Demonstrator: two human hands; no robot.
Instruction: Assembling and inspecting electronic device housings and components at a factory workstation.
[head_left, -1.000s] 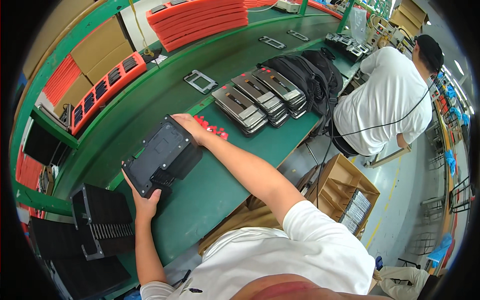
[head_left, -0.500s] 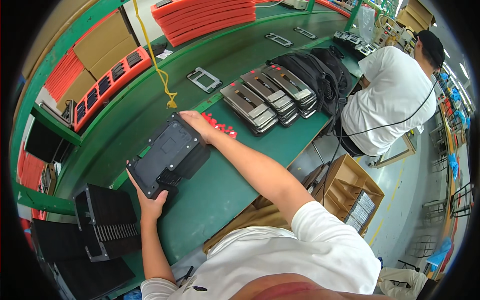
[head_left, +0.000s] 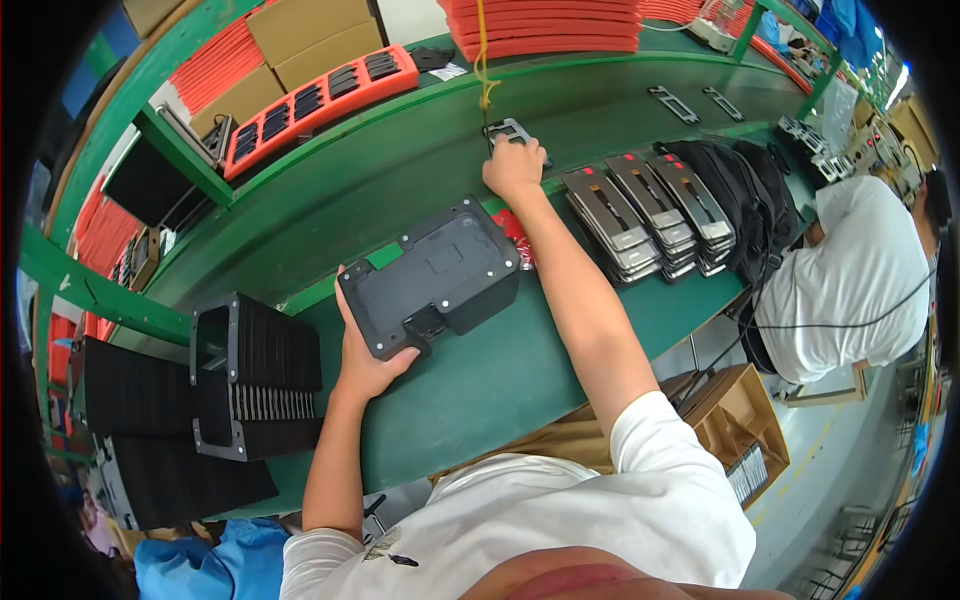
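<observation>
My left hand point(head_left: 368, 358) grips the near left end of a black plastic block point(head_left: 440, 262), thumb over its edge. The block has a recessed upper face, silvery round spots along its rim and notches in two sides. It sits tilted above the green bench. My right hand point(head_left: 515, 168), away from the block, has its fingers curled over a flat black-and-grey rectangular frame point(head_left: 510, 130) on the far green surface. Part of that frame is hidden under the fingers. Small red pieces point(head_left: 518, 240) lie just beyond the block's right end.
Stacks of black frames point(head_left: 265, 350) stand at the left. Piles of flat grey panels point(head_left: 622, 225) and a black bag point(head_left: 735, 195) lie to the right. Two more frames point(head_left: 673, 104) lie farther off. A yellow cord point(head_left: 484, 60) hangs down. A co-worker point(head_left: 850, 285) sits at right.
My right hand has let go of the block and moved out to the flat frame. My left hand still holds the block. The view has swung left.
</observation>
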